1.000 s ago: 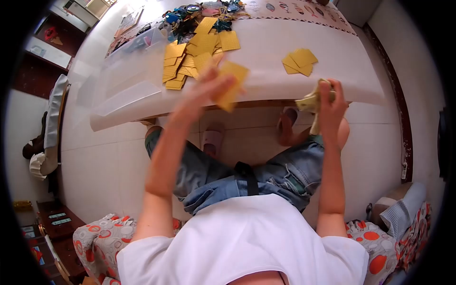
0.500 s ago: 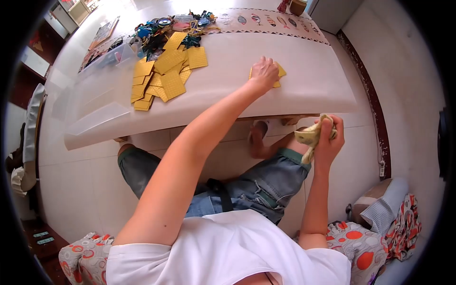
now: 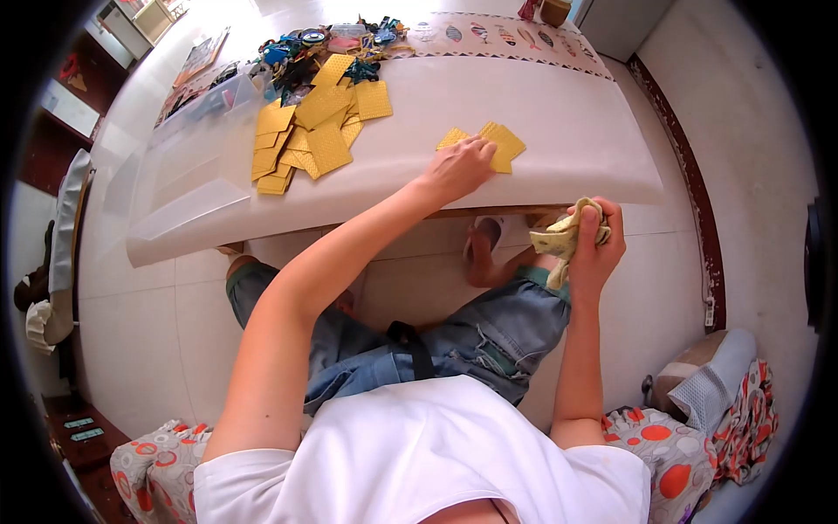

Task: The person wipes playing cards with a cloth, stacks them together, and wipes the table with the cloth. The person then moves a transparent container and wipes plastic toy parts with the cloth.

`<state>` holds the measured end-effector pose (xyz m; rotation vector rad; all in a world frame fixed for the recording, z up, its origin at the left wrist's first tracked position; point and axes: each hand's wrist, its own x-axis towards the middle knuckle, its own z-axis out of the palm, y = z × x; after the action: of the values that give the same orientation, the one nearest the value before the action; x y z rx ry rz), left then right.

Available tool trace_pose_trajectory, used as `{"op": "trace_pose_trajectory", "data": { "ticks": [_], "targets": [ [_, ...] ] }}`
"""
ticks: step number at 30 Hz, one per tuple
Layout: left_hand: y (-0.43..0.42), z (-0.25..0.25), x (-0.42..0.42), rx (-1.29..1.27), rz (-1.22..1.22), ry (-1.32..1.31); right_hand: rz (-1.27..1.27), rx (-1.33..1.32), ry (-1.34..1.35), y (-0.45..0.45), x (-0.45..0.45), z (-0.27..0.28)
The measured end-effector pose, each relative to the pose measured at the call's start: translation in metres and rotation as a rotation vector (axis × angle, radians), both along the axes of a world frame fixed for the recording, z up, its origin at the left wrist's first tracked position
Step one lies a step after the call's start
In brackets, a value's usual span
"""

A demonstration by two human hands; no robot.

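Observation:
My left hand [image 3: 461, 168] reaches over the table, fingers curled down onto a small group of gold textured squares [image 3: 504, 144]. One gold square [image 3: 451, 137] shows behind the knuckles, pinched or pressed under the fingers; the fingertips are partly hidden. Raised beyond the table's front edge, my right hand [image 3: 602, 240] is closed around a crumpled pale yellow-green cloth [image 3: 567, 234], which hangs in folds below the fingers. To the left lies a larger loose pile of similar gold squares [image 3: 325, 147], overlapping one another.
A clear plastic box [image 3: 196, 166] stands at the table's left side. Behind the gold pile is a heap of small colourful items [image 3: 305, 54]. A fish-patterned runner [image 3: 515, 39] crosses the white-covered table [image 3: 594, 131]. A person's foot [image 3: 482, 244] shows beneath the table.
My left hand has drawn back toward me and slightly left, uncovering more of the gold squares. The cloth in my right hand has shifted a little left and up.

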<state>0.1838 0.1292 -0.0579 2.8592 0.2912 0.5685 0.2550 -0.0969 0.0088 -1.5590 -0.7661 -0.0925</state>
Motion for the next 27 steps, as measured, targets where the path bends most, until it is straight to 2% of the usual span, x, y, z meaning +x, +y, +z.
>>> {"op": "trace_pose_trajectory", "data": {
  "ticks": [2, 5, 8, 11, 15, 17, 18, 20, 21, 22, 24, 27],
  "targets": [
    [-0.012, 0.012, -0.016, -0.043, -0.007, -0.076, 0.01, -0.008, -0.001, -0.001, -0.001, -0.002],
    [-0.008, -0.006, -0.018, 0.067, -0.085, -0.18, 0.032, -0.006, -0.002, -0.002, -0.004, 0.0],
    [-0.012, 0.003, -0.009, -0.303, 0.121, -0.216, 0.036, 0.002, 0.028, -0.001, -0.007, -0.002],
    [-0.007, 0.007, 0.002, -0.596, 0.126, -0.407, 0.052, -0.034, 0.023, 0.0, -0.014, 0.003],
    [0.011, 0.039, -0.005, -0.519, 0.473, -0.47, 0.044, -0.013, 0.001, 0.002, -0.012, 0.007],
    [0.015, 0.057, -0.024, -0.813, 0.284, -0.719, 0.034, -0.013, 0.006, 0.003, -0.016, 0.01],
    [0.008, 0.064, -0.038, -0.964, 0.145, -0.635, 0.046, 0.013, 0.027, 0.005, -0.021, 0.011],
    [-0.039, 0.095, -0.068, -1.461, 0.033, -0.576, 0.065, 0.07, 0.066, 0.02, -0.036, 0.016],
    [-0.057, 0.101, -0.078, -1.709, -0.023, -0.531, 0.154, 0.141, 0.038, 0.03, -0.048, 0.022],
    [-0.067, 0.097, -0.084, -1.799, -0.039, -0.531, 0.243, 0.209, 0.014, 0.04, -0.06, 0.026],
    [-0.079, 0.089, -0.092, -1.977, -0.065, -0.545, 0.248, 0.153, -0.304, 0.06, -0.071, 0.026],
    [-0.091, 0.08, -0.101, -2.243, -0.051, -0.611, 0.116, -0.091, -0.56, 0.071, -0.085, 0.018]
  ]
}}
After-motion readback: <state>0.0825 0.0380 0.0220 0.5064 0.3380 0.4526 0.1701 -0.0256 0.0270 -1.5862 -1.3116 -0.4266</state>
